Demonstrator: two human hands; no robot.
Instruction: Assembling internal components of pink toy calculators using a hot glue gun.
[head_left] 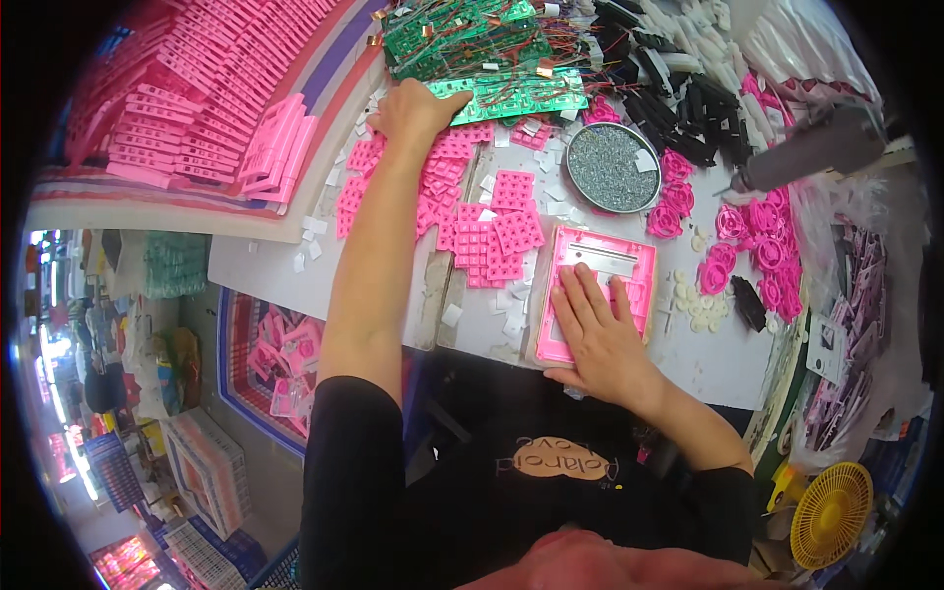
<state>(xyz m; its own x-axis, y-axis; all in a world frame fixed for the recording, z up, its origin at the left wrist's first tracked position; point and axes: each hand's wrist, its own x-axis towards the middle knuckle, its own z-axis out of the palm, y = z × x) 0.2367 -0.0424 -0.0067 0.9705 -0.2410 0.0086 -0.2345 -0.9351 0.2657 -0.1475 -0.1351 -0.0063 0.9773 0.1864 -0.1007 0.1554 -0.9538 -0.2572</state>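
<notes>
My left hand (418, 110) reaches to the far side of the table. It is closed at the left end of a green circuit board (531, 95) with thin wires, its thumb over the board's edge; the other fingers are partly hidden. Behind this board lies a pile of similar green boards (457, 39). My right hand (605, 344) lies flat, fingers stretched out, on a pink plastic case (641, 264) near the table's front edge. A long grey slotted strip (600, 258) sits in the upper part of the case.
Pink rubber keypads (487, 246) lie between my arms. Right of them stand a round dish of small screws (612, 167), pink rings (767, 246) and a hanging electric screwdriver (811, 155). Stacked pink cases (187, 108) fill the left; a basket (231, 379) stands below. Black parts (683, 108) lie behind.
</notes>
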